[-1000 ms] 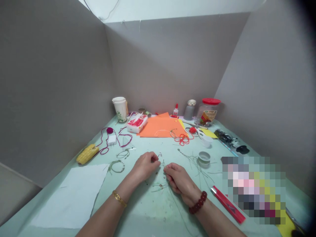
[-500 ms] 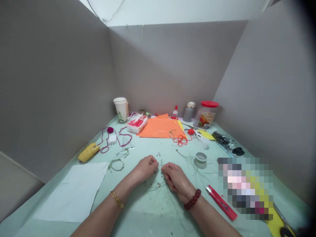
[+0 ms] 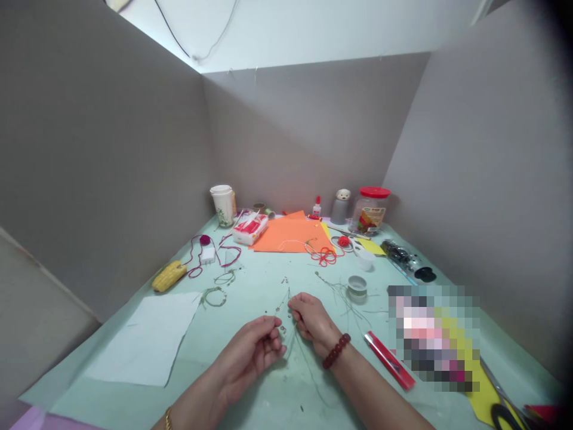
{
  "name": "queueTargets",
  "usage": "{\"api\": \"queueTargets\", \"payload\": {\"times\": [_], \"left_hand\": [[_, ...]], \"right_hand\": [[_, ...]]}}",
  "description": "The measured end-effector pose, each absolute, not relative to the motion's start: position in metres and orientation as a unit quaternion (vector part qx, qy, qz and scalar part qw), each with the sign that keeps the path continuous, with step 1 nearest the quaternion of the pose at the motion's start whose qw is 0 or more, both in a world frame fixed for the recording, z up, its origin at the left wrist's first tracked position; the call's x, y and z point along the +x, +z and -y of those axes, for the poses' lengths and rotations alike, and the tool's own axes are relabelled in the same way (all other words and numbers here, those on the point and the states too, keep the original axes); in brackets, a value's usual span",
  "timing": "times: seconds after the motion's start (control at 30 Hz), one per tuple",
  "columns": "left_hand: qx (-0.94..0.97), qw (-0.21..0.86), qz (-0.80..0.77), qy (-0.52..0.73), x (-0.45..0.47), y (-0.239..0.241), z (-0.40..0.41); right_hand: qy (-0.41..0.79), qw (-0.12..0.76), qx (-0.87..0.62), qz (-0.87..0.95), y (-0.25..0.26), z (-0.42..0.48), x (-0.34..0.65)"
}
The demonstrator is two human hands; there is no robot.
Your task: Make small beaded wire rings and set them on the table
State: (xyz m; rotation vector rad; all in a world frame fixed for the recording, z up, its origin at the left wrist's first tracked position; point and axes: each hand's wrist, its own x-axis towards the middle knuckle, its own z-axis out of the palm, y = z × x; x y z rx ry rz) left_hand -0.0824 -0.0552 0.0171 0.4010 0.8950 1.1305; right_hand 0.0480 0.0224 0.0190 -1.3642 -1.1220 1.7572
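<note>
My right hand (image 3: 313,319) is closed in a pinch on a thin green cord (image 3: 283,303), whose long tails trail down over the table. Below and to its left, my left hand (image 3: 250,349) pinches a strand of the same cord between thumb and forefinger, the other fingers loosely curled. The cord rises to a small peak just above the fingertips. Small beads (image 3: 283,329) lie around and between the hands, and a few more beads (image 3: 285,280) rest farther off. Exactly where the fingertips meet the cord is too small to make out.
Green cord loops (image 3: 215,297) lie left, near a white sheet (image 3: 147,340) and a yellow corn-shaped item (image 3: 169,276). Rightward are a tape roll (image 3: 357,288), a red box cutter (image 3: 390,361) and scissors (image 3: 504,412). Behind lie orange paper (image 3: 286,233) and a tissue pack (image 3: 250,229).
My left hand has come down and toward me, turning palm-up, so a strand now stretches between the hands. My right hand stays nearly in place. The whole view has tilted up slightly.
</note>
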Motion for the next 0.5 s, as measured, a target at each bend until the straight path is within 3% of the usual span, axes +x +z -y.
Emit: {"api": "queueTargets", "payload": {"times": [0.2, 0.5], "left_hand": [[0.185, 0.731, -0.418, 0.506, -0.070, 0.008, 0.057], [0.329, 0.612, -0.532, 0.484, -0.093, 0.026, 0.047]], "right_hand": [[0.672, 0.318, -0.515, 0.427, 0.019, -0.023, 0.049], [0.664, 0.336, -0.526, 0.411, 0.020, -0.023, 0.047]]}}
